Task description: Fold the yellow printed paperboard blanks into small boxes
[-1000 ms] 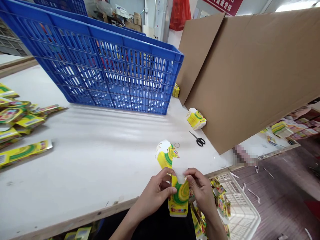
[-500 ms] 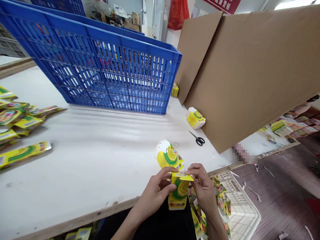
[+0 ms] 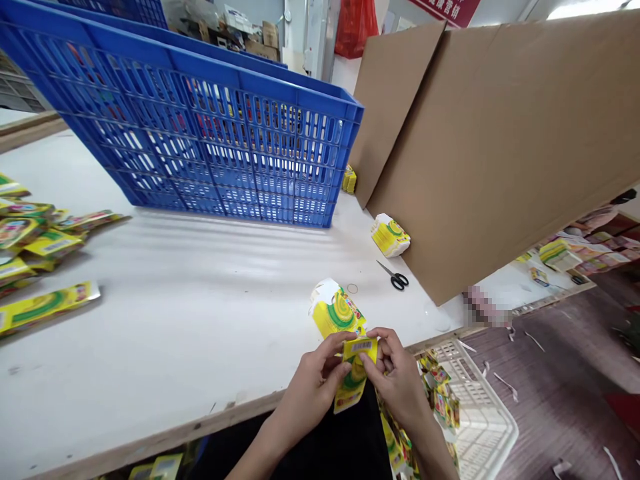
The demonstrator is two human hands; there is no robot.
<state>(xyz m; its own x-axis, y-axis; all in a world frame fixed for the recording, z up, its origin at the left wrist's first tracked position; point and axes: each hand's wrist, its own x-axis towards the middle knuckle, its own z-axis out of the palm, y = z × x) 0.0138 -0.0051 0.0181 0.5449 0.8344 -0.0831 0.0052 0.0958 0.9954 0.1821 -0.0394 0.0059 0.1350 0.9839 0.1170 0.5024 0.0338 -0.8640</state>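
Between my two hands, just past the table's front edge, is a small yellow and green carton (image 3: 353,383) with a barcode on its end flap. My left hand (image 3: 320,373) grips it from the left, thumb on its front face. On the other side, my right hand (image 3: 397,373) is closed on the carton's top, its thumb pressing by the barcode flap. Directly behind lies a stack of flat yellow cartons (image 3: 337,312) with white tabs. The carton's rear side is hidden.
Black-handled scissors (image 3: 395,275) and another carton stack (image 3: 390,237) lie beside a large cardboard sheet (image 3: 490,147). A blue crate (image 3: 240,140) stands at the back. Filled yellow packs (image 3: 45,307) are heaped left. A white basket (image 3: 493,427) with packs sits lower right.
The carton's top flap, which stuck out to the right, is now folded down over the front. My right thumb has moved onto it, and the carton has tilted.
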